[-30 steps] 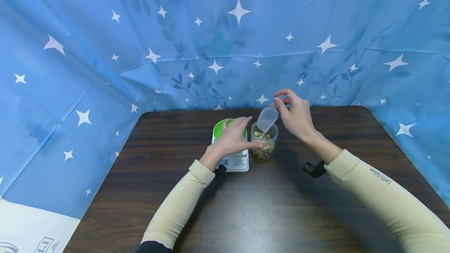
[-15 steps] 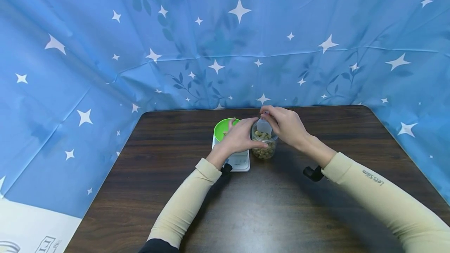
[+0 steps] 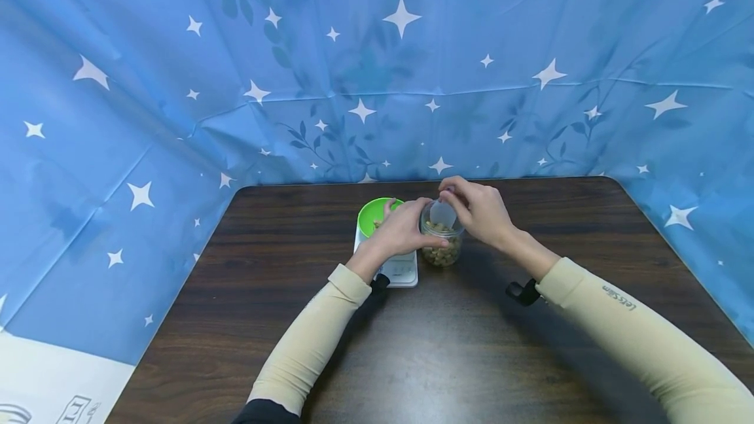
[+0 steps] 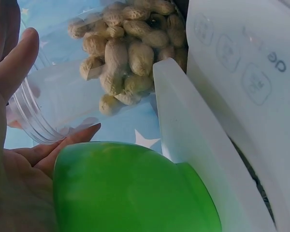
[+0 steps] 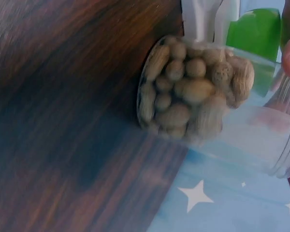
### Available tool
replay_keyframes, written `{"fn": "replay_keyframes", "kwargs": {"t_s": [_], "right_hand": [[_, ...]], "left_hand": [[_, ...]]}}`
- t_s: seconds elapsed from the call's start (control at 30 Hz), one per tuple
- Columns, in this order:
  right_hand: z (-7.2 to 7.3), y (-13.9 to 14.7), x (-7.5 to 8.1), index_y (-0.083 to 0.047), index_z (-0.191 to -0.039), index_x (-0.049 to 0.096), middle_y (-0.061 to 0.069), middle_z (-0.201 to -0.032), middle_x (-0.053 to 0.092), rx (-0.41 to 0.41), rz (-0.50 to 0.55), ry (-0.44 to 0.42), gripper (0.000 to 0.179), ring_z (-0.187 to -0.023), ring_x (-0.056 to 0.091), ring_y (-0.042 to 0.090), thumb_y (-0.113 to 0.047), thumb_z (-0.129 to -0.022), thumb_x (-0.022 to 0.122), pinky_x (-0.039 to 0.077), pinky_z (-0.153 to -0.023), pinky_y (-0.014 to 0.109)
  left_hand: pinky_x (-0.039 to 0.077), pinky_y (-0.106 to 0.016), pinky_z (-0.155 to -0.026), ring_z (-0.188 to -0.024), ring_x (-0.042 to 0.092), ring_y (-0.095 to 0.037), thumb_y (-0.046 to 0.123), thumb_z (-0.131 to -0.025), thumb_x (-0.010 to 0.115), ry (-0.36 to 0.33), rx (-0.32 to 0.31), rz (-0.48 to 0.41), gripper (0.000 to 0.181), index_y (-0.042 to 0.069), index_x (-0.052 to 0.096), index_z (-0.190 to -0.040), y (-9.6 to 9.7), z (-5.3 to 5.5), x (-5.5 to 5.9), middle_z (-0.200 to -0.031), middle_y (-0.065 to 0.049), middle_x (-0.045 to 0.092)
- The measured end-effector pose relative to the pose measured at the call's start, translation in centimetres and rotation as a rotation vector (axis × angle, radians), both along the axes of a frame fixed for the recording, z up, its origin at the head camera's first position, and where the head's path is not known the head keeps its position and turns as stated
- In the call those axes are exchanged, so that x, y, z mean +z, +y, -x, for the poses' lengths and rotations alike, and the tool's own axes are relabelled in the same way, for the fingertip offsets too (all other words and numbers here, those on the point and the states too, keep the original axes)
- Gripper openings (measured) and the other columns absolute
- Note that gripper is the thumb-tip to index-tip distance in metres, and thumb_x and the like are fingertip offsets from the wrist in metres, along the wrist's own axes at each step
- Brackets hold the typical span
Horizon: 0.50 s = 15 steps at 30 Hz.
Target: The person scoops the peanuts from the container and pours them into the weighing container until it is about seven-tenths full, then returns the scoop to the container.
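A clear plastic jar (image 3: 459, 234) of unshelled peanuts (image 4: 140, 58) stands right of a white kitchen scale (image 3: 403, 275). My left hand (image 3: 400, 231) holds the jar near its threaded neck (image 4: 38, 123), thumb on the near side and fingers behind. With its fingertips, my right hand (image 3: 477, 210) pinches the handle of a translucent white scoop (image 3: 443, 214). The scoop's bowl is down inside the jar, at the peanuts. On the scale sits a green bowl (image 3: 369, 218) with some peanuts in it, partly hidden by my left hand.
Everything stands on a dark wooden table (image 3: 448, 345), close to its far edge. Behind it hangs a blue curtain (image 3: 377, 70) with white stars. The green bowl (image 4: 125, 188) is right beside the left hand and the jar.
My right hand has come down and left, lowering the scoop from above the jar's mouth into it. The left hand has shifted slightly right, onto the jar.
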State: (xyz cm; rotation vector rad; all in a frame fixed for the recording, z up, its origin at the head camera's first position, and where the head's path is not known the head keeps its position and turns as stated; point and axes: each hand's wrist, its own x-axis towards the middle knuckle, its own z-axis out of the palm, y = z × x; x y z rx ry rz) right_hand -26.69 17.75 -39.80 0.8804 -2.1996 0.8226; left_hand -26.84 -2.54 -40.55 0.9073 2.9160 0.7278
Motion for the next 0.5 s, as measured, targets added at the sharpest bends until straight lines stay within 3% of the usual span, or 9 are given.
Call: {"fn": "replay_keyframes", "kwargs": {"t_s": [0.17,0.43,0.5], "right_hand": [[0.26,-0.04,-0.19,-0.005,-0.109,0.068,0.003,-0.08,0.072,-0.03,0.066,-0.037,0.008,-0.047,0.046,0.006,-0.005,-0.102,0.064,0.036,-0.046,0.03],[0.34,-0.05,-0.44,-0.006,-0.108,0.067,-0.003,-0.063,0.06,-0.12,0.105,-0.163,0.011,-0.039,0.034,0.009,-0.013,-0.106,0.06,0.029,-0.042,0.031],[0.19,-0.25,-0.31,-0.006,-0.108,0.067,-0.002,-0.064,0.063,-0.142,0.113,-0.185,0.012,-0.039,0.035,0.009,-0.015,-0.106,0.059,0.029,-0.042,0.031]], "left_hand": [[0.021,-0.066,-0.112,-0.12,0.059,-0.016,0.058,-0.081,0.082,0.004,0.004,-0.004,0.083,0.013,0.053,-0.145,0.01,0.04,0.0,-0.13,0.001,0.066],[0.023,-0.065,-0.112,-0.116,0.06,-0.014,0.061,-0.081,0.082,0.026,0.007,0.017,0.084,0.013,0.054,-0.144,0.12,-0.16,0.05,-0.125,0.002,0.067],[0.023,-0.064,-0.111,-0.115,0.06,-0.014,0.061,-0.08,0.082,0.027,0.009,0.016,0.084,0.013,0.054,-0.143,0.14,-0.18,0.03,-0.124,0.002,0.067]]}}
